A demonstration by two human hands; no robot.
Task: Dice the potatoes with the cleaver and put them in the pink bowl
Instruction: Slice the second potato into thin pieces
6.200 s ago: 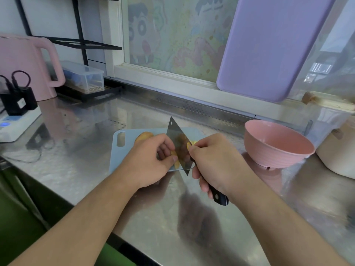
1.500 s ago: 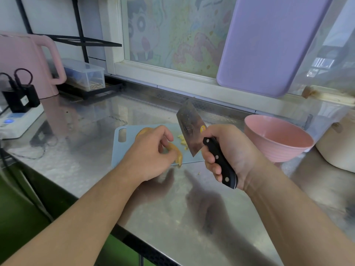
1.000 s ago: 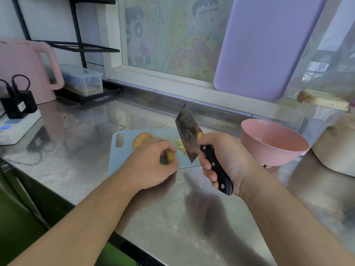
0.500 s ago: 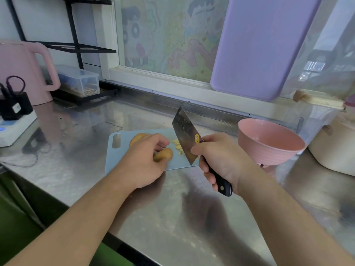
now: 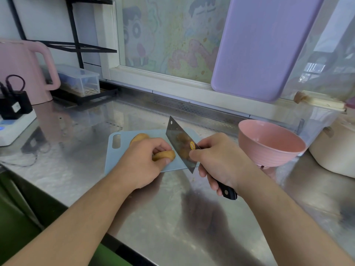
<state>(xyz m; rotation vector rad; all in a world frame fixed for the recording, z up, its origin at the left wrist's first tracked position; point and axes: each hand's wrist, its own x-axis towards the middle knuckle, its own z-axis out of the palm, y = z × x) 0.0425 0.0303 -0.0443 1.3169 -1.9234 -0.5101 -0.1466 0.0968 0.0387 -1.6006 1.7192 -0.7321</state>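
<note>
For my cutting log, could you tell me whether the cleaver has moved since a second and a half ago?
Yes. The cleaver has come down toward the blue cutting board; its blade now stands beside the potato held by the left hand.

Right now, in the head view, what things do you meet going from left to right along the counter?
pink kettle → clear box → blue cutting board → left hand → cleaver → right hand → pink bowl

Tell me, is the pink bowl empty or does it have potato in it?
Empty: the pink bowl shows only bare pink inside.
</note>
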